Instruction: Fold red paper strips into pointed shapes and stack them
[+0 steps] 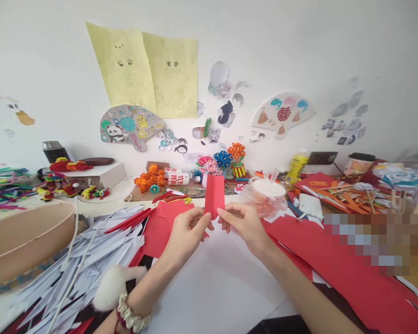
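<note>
A small red piece of paper point(215, 192), creased lengthwise, stands upright between my two hands over the white sheet. My left hand point(191, 226) pinches its lower left edge between thumb and fingers. At the lower right edge, my right hand point(239, 223) pinches the same paper in a matching way. Beneath them a large white sheet point(216, 278) covers the middle of the table. Red paper sheets point(162, 227) lie under and beyond my left wrist, and a long red sheet point(334, 260) stretches out to the right of my right forearm.
Folded white paper strips point(101, 260) are heaped at left beside a beige basin point(28, 232), with a white cable across them. Scissors point(174, 197), pipe-cleaner flowers point(223, 160) and a lidded cup point(268, 192) stand behind my hands. Wooden sticks point(351, 199) lie at right.
</note>
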Available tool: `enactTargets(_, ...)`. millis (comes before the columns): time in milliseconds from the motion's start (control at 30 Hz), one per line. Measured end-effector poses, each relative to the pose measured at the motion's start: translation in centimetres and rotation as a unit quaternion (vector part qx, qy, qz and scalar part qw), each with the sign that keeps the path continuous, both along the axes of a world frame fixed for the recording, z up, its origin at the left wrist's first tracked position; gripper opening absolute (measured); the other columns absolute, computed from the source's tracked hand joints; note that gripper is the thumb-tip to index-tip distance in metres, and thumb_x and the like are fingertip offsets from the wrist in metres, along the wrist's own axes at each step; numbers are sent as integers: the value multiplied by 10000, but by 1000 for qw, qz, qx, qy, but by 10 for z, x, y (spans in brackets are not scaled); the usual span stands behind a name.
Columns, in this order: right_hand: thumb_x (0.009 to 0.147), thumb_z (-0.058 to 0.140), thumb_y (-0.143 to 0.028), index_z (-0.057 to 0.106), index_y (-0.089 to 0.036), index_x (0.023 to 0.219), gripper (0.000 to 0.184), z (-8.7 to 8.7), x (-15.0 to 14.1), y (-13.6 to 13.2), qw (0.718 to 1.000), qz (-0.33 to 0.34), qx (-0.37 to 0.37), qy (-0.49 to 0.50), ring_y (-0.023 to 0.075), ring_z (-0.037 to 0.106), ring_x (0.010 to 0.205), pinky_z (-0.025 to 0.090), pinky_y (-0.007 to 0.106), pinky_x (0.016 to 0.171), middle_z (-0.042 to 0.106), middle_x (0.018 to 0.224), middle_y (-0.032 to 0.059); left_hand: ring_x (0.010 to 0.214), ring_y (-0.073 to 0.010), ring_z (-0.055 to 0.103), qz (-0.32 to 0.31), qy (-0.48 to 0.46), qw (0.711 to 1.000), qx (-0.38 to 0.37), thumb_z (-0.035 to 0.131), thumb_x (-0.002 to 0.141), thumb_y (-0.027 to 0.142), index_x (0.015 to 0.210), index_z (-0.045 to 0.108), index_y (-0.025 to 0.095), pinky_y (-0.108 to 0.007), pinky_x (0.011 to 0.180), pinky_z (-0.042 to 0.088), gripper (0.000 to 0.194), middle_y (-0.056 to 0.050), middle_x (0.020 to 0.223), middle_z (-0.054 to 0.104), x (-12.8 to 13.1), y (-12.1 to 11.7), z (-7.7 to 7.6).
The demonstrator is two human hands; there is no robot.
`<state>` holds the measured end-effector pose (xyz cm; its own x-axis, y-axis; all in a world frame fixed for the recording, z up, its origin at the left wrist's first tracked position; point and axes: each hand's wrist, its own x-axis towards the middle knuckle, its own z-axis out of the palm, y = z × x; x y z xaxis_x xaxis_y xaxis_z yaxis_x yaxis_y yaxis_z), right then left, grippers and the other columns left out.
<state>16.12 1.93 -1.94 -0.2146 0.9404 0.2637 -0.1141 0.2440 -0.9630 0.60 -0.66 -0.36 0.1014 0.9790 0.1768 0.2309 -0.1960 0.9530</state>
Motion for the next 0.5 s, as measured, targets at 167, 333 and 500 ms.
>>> enactTargets(167, 738, 683, -448, 678, -152, 675, 302, -1, -2, -1, 1000, 12, 7, -2, 130, 548, 504, 439, 261, 488, 644, 602, 39, 512, -123, 540, 0, -20, 1000, -2, 578, 775, 439, 750, 609, 137, -202, 419, 365, 305, -17, 605, 600, 3, -3, -1)
enactTargets(333, 758, 668, -430, 689, -152, 657, 297, -1, -2, -1, 1000, 20, 14, 4, 129, 549, 510, 448, 259, 487, 636, 591, 39, 505, -116, 525, 9, -29, 999, -9, 578, 786, 430, 716, 580, 135, -191, 399, 334, 304, -22, 599, 591, 4, -5, -1)
enactTargets(500, 749, 673, -428, 686, -159, 635, 293, 0, -4, -3, 1000, 11, 14, 18, 136, 559, 518, 460, 268, 489, 644, 602, 39, 427, -84, 459, 10, -30, 999, -5, 567, 791, 447, 673, 571, 143, -192, 381, 318, 325, -9, 575, 590, 5, -5, -2)
